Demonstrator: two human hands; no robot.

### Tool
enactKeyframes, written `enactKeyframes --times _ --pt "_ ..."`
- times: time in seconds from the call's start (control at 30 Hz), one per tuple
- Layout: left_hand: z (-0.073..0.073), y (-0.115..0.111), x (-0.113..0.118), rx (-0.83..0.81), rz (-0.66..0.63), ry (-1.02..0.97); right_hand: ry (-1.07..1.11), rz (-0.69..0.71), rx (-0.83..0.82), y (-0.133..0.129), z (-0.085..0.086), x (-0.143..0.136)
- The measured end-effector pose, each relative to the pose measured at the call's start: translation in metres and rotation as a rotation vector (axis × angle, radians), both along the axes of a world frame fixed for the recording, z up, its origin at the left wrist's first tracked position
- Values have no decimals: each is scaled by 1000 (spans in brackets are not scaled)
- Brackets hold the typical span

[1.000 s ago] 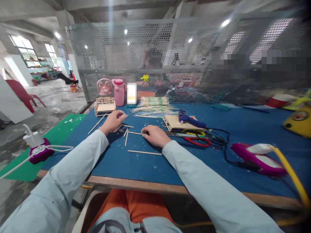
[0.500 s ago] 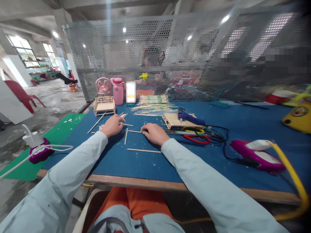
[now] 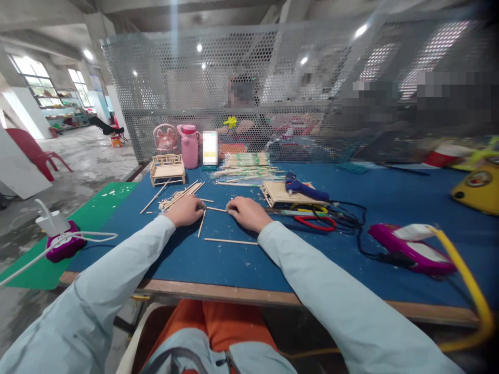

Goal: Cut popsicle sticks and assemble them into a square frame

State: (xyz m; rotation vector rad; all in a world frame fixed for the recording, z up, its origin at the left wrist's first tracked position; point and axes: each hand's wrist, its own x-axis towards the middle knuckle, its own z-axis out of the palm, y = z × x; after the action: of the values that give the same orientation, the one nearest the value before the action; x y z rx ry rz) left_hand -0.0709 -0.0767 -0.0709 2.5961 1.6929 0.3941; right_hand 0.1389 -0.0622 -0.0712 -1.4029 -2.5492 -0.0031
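My left hand (image 3: 187, 210) is closed, its fingertips pinched at the upper end of a short wooden stick (image 3: 201, 224) that slants on the blue mat. My right hand (image 3: 249, 213) is closed around the right end of another thin stick (image 3: 217, 209), lying crosswise between both hands. A longer stick (image 3: 231, 241) lies nearer me, its right end reaching my right sleeve. Behind my left hand is a loose pile of cut sticks (image 3: 183, 195), partly covered by that hand.
Small stick-built furniture (image 3: 168, 170) stands at back left. A blue glue gun (image 3: 306, 189) rests on a stick-built platform (image 3: 275, 195), near red-handled scissors (image 3: 317, 223). Stick bundles (image 3: 247, 161), a pink bottle (image 3: 189, 148), cables and a purple power strip (image 3: 411, 249) surround the work area.
My left hand has moved from the pile toward me and right, to the short stick's upper end. That stick now slants. My right hand has stayed nearly still.
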Motion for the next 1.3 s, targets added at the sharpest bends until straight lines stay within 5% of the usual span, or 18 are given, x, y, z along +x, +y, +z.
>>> enactKeyframes --times 0.37,0.6,1.0,1.17,1.3 --pt "18 -7 -24 -173 -207 58 12 35 -4 0 -1 -2" --pt "9 -4 -20 -205 -194 50 13 54 -3 1 -1 -1" --pt "14 -10 -16 -239 -133 2 99 71 15 -2 7 2" --pt "23 -13 -22 -198 -120 -112 262 159 9 -26 26 15" --pt "26 -15 -28 -308 -163 -143 107 179 -135 -63 21 20"
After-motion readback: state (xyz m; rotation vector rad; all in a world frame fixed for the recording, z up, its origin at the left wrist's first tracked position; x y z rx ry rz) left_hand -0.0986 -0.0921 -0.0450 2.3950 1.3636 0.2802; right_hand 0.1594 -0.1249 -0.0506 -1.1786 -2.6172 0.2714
